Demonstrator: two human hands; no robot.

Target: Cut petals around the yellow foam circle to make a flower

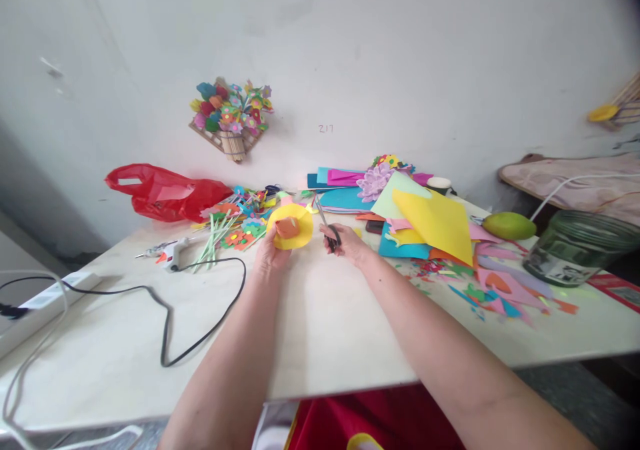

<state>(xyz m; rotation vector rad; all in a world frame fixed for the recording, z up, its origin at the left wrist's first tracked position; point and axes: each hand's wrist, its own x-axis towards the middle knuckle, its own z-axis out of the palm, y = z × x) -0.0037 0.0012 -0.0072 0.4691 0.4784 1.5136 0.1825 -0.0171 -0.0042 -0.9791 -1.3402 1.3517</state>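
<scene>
My left hand [274, 255] is closed on a round yellow sheet [300, 238], gripping it at its lower left edge. A smaller orange piece [287, 227] lies against the middle of the yellow sheet. In my right hand [345, 242] is a pair of scissors [331, 235] with dark handles, its blades pointing up and to the left. The blades stand to the right of the yellow sheet, apart from it. Both hands are above the middle of the white table [320, 330].
A hot glue gun [173, 255] with a black cord lies left, near pale green sticks [215, 237] and paper flowers [237, 239]. A red plastic bag [170, 200] is behind them. Coloured sheets [435, 220], scraps [500, 287], a green fruit [509, 225] and a glass jar [570, 250] are right.
</scene>
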